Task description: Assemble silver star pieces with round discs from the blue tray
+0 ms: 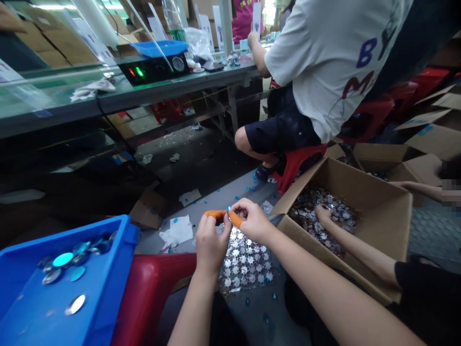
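My left hand point(212, 242) and my right hand point(255, 223) meet in the middle of the view, fingers pinched together. Between their fingertips is a small shiny blue piece point(229, 208), mostly covered, so its exact kind does not show. Orange finger covers are worn on a finger of each hand. Below them lies a sheet of silvery scalloped metal pieces point(247, 264), laid out in rows. At the left, a blue plastic tray point(104, 293) holds several shiny round discs, some blue point(63, 260) and some silver point(75, 305).
A red stool point(154, 278) stands beside the tray. On the right, another person's hand point(324, 214) reaches into a cardboard box point(382, 226) of loose metal pieces. A seated person in a white shirt point(320, 57) works at the long bench point(201, 79). Scraps litter the floor.
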Demonstrator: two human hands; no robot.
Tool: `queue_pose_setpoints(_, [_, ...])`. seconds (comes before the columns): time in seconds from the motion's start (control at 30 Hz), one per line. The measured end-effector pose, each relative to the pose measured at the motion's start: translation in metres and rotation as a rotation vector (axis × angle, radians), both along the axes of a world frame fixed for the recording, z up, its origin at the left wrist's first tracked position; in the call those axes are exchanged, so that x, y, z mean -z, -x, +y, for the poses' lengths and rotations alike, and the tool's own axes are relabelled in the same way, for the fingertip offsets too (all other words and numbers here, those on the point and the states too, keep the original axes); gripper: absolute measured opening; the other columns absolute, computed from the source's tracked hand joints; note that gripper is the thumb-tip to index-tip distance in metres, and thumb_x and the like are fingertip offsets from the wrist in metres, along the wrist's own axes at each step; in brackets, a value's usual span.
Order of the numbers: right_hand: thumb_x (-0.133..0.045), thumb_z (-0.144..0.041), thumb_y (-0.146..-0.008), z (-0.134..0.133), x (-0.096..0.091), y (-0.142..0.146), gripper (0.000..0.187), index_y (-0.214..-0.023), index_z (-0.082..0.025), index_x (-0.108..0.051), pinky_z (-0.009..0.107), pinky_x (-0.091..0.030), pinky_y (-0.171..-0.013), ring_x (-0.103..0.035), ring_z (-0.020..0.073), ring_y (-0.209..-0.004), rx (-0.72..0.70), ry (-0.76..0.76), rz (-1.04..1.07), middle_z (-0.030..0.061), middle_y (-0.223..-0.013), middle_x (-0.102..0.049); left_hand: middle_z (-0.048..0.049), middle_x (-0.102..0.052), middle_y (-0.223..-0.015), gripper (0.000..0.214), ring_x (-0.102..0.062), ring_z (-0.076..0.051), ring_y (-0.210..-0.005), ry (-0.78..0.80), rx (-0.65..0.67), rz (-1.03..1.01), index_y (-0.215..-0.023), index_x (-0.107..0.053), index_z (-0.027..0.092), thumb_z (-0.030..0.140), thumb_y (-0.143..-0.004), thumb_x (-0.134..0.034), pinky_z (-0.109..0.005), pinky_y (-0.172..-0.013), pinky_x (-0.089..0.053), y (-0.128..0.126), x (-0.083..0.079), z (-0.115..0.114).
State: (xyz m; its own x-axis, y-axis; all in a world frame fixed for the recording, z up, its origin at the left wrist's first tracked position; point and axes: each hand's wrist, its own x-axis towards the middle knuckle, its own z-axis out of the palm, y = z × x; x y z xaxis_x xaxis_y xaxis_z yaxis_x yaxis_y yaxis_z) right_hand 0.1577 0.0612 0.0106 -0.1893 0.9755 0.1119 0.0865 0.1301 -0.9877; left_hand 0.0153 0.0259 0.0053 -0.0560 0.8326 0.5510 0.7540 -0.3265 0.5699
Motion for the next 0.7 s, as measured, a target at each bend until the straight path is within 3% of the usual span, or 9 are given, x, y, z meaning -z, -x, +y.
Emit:
queue_pose_setpoints(0.23, [-0.071,-0.026,-0.081,0.002,-0.007,-0.014,0.012,-0.085,-0.018,-0.064,0.023,-0.036,-0.053,-0.041,0.0083,-0.06,-0.17,-0.078,0.041,0.001,-0.089,-0.054,-0.0035,-0.061,-0.081,0.012,-0.057,-0.018,-0.075,0.09,-0.046,-0.165,-0.088,-0.065,0.017,0.028,-0.092,-0.062,-0.029,-0.071,-0.046,0.001,-0.007,-0.001])
queue_pose_setpoints(0.37, [-0.076,-0.032,-0.079,0.004,-0.008,-0.02,0.02,-0.087,-0.017,-0.064,0.023,-0.035,-0.056,-0.043,0.0092,-0.063,-0.249,0.031,0.125,-0.0004,-0.083,-0.054,-0.0048,-0.066,-0.084,0.018,-0.062,-0.019,-0.077,0.221,-0.062,-0.36,-0.09,-0.068,0.017,0.035,-0.09,-0.064,-0.03,-0.074,-0.048,0.001,-0.006,-0.001])
queue_pose_setpoints(0.53, [-0.087,-0.037,-0.068,0.006,-0.007,-0.017,0.035,-0.083,-0.015,-0.065,0.022,-0.036,-0.057,-0.05,0.0104,-0.067,-0.271,0.192,0.377,0.0017,-0.082,-0.062,-0.0064,-0.07,-0.086,0.027,-0.065,-0.02,-0.08,0.341,-0.062,-0.609,-0.093,-0.068,0.016,0.042,-0.087,-0.068,-0.03,-0.076,-0.05,0.002,-0.01,-0.001])
queue_pose_setpoints(0.6, [-0.088,-0.037,-0.066,0.005,-0.006,-0.015,0.036,-0.083,-0.015,-0.065,0.02,-0.029,-0.049,-0.043,0.0069,-0.055,-0.263,0.319,0.483,-0.0018,-0.07,-0.059,-0.0064,-0.071,-0.085,0.029,-0.065,-0.019,-0.079,0.359,-0.051,-0.669,-0.093,-0.068,0.015,0.043,-0.086,-0.069,-0.029,-0.076,-0.05,0.002,-0.012,-0.001])
queue_pose_setpoints(0.7, [-0.085,-0.033,-0.071,0.003,-0.005,-0.014,0.03,-0.083,-0.015,-0.065,0.018,-0.016,-0.041,-0.023,0.0028,-0.043,-0.278,0.489,0.652,-0.0097,-0.052,-0.041,-0.0057,-0.07,-0.083,0.03,-0.065,-0.019,-0.078,0.347,-0.056,-0.711,-0.092,-0.068,0.014,0.044,-0.086,-0.069,-0.029,-0.076,-0.05,0.002,-0.015,0.0])
